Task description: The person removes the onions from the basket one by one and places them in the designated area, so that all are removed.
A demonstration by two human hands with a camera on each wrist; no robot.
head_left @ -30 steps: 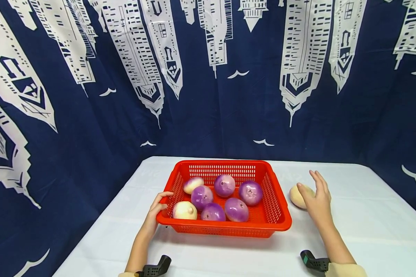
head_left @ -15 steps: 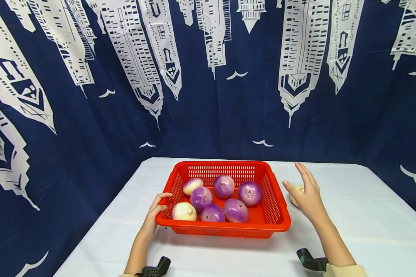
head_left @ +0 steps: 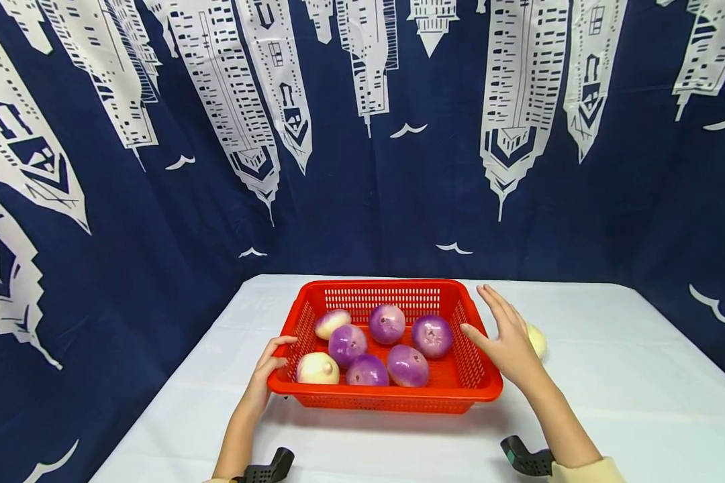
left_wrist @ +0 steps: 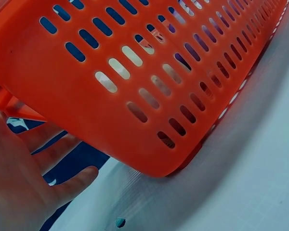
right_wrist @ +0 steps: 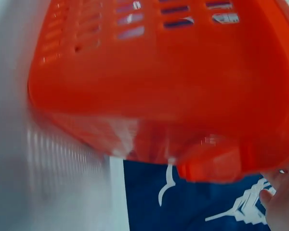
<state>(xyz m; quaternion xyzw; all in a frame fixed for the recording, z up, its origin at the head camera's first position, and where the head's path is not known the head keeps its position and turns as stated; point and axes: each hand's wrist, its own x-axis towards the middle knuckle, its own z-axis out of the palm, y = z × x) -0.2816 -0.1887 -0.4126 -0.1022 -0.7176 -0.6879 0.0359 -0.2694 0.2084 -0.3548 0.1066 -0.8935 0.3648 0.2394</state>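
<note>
A red plastic basket (head_left: 393, 397) with slotted walls stands on the white table. It holds several glossy round purple-and-white vegetables (head_left: 433, 336); whether they are onions or turnips I cannot tell. My left hand (head_left: 264, 376) grips the basket's left rim, its fingers over the edge. In the left wrist view the left hand (left_wrist: 19, 178) lies beside the basket's corner. My right hand (head_left: 507, 342) hovers with spread fingers by the right rim; contact is unclear. A pale yellow round vegetable (head_left: 537, 341) lies on the table, partly hidden behind the right hand.
The white tablecloth (head_left: 634, 376) extends around the basket on both sides. Behind the table hangs a dark blue curtain (head_left: 362, 221) printed with white buildings and birds. Each wrist wears a black camera mount (head_left: 525, 456).
My right hand has moved left from the pale vegetable to the basket's right rim, fingers spread and carrying nothing. The left hand and basket stay in place; the view shifts slightly.
</note>
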